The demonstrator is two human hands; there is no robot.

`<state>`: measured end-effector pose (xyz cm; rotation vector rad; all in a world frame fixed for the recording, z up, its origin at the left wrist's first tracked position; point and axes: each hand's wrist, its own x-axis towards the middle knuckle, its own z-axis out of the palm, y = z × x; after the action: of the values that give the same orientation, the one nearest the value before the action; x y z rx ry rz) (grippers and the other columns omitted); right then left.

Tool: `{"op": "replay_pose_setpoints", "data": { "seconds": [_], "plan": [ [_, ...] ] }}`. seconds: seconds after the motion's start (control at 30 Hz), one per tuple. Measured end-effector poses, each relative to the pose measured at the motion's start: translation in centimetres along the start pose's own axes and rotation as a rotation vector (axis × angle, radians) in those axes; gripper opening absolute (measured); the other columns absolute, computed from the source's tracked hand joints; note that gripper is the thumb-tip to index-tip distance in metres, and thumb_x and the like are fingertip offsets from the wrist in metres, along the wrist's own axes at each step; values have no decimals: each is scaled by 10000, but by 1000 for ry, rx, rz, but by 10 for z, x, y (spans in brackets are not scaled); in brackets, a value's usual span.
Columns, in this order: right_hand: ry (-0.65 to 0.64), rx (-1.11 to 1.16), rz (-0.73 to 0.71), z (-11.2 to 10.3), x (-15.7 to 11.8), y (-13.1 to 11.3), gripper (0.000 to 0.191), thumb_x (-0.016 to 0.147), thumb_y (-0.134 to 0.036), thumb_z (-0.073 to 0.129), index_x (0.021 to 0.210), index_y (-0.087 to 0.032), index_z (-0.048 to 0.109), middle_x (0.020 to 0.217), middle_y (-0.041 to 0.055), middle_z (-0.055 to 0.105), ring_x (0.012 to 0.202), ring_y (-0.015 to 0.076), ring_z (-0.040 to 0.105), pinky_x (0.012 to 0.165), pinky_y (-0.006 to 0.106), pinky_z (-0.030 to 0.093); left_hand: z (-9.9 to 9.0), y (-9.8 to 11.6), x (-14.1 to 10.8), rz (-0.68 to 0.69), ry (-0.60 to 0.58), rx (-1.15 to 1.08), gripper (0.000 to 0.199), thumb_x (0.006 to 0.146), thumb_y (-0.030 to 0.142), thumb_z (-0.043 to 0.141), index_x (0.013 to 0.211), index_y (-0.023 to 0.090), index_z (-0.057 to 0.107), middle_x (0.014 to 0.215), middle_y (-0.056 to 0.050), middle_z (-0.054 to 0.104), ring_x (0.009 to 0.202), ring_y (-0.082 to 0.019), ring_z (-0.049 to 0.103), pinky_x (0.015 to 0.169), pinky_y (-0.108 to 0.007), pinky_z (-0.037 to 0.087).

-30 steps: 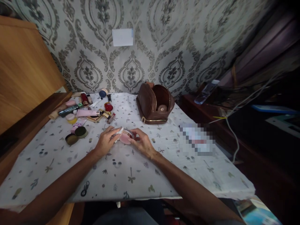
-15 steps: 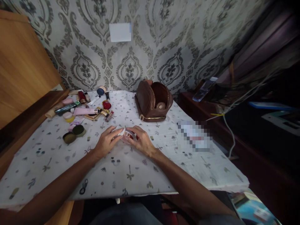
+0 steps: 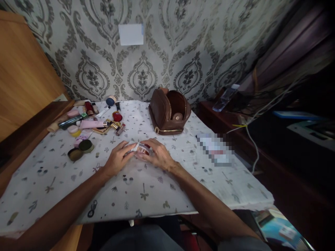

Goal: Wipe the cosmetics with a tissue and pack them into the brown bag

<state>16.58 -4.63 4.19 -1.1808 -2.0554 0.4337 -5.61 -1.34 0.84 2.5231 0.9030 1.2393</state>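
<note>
Over the middle of the cloth-covered table (image 3: 141, 205), my left hand (image 3: 119, 158) is closed on a white tissue-like piece (image 3: 133, 146). My right hand (image 3: 158, 155) grips a small round container with a clear rim and a copper-coloured band (image 3: 143, 150). The white piece touches the container's left side. Fingers hide part of both objects. Behind my hands stands a brown cosmetic bag (image 3: 169, 111) with its zip open.
Several cosmetics lie at the back left, among them a pink tube (image 3: 91, 124), a red compact (image 3: 117, 116) and a dark green open tin (image 3: 86, 146). A blurred-out flat item (image 3: 216, 150) lies on the right. A clear bottle (image 3: 226, 98) leans beyond the table.
My right hand's fingers have shifted around the round container, showing more of its copper band. The whole view has moved slightly. The left hand keeps its hold on the white piece.
</note>
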Motion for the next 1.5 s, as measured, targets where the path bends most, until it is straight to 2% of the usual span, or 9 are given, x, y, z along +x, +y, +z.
{"op": "replay_pose_setpoints", "data": {
  "seconds": [0.13, 0.23, 0.4, 0.6, 0.97, 1.07, 1.17, 1.3, 1.5],
  "plan": [
    [28, 0, -57, -3, 1, 3, 182, 839, -269, 677, 1008, -200, 666, 930, 63, 672, 882, 208, 627, 806, 331, 497, 1, -1, -2, -24, -27, -9, 339, 997, 381, 512, 1248, 215, 667, 902, -35, 584, 866, -176, 613, 780, -279, 534],
    [28, -13, -42, -7, 1, 4, 163, 803, -302, 702, 907, -198, 630, 861, 36, 639, 808, 189, 606, 748, 311, 481, 3, -2, -3, -24, -39, 2, 340, 995, 397, 510, 1229, 217, 679, 909, -41, 585, 858, -175, 614, 778, -283, 539],
    [-69, -39, 24, -6, -1, 1, 377, 774, -399, 760, 1057, -196, 616, 988, 64, 665, 886, 212, 631, 799, 336, 491, 6, -4, -5, -9, -85, 23, 319, 992, 375, 518, 1227, 230, 679, 970, -58, 599, 898, -182, 620, 822, -304, 550],
    [-42, -42, -2, -1, -1, 3, 205, 861, -320, 676, 1012, -182, 670, 956, 80, 693, 895, 226, 646, 822, 349, 497, 7, -1, -6, -1, -131, 21, 330, 996, 386, 511, 1235, 224, 671, 1006, -62, 600, 935, -185, 621, 845, -311, 551],
    [0, 208, 46, 7, -3, 5, 259, 894, -346, 655, 1106, -198, 659, 1044, 82, 707, 991, 231, 656, 896, 361, 496, -1, 1, -1, -38, -60, -22, 364, 994, 421, 507, 1206, 186, 687, 863, -34, 570, 803, -169, 592, 738, -273, 514],
    [-61, 232, 140, 3, -2, 2, 405, 822, -309, 726, 1192, -206, 598, 1100, 72, 697, 999, 219, 661, 886, 341, 496, 0, 1, -1, -50, -67, -40, 356, 997, 412, 506, 1219, 194, 679, 860, -28, 567, 783, -160, 586, 727, -263, 510],
    [-175, 134, 252, -5, 0, -1, 596, 720, -318, 796, 1245, -220, 533, 1080, 55, 690, 909, 212, 659, 796, 320, 496, 1, 2, -1, -64, -80, -61, 353, 995, 413, 510, 1227, 204, 675, 873, -25, 572, 788, -155, 590, 738, -259, 513],
    [-306, 24, 313, -13, 2, -3, 406, 723, -319, 756, 1068, -222, 567, 847, -2, 664, 713, 173, 600, 625, 262, 432, 2, 2, -2, -64, -90, -58, 356, 990, 423, 518, 1208, 198, 687, 875, -28, 578, 795, -158, 599, 746, -261, 512],
    [-212, 28, 282, -2, 2, -6, 271, 766, -304, 701, 974, -215, 553, 712, -37, 590, 620, 139, 519, 584, 236, 379, 0, 1, -2, -95, -95, -65, 337, 986, 396, 535, 1233, 213, 674, 887, -28, 590, 813, -164, 598, 770, -274, 518]
  ]
}}
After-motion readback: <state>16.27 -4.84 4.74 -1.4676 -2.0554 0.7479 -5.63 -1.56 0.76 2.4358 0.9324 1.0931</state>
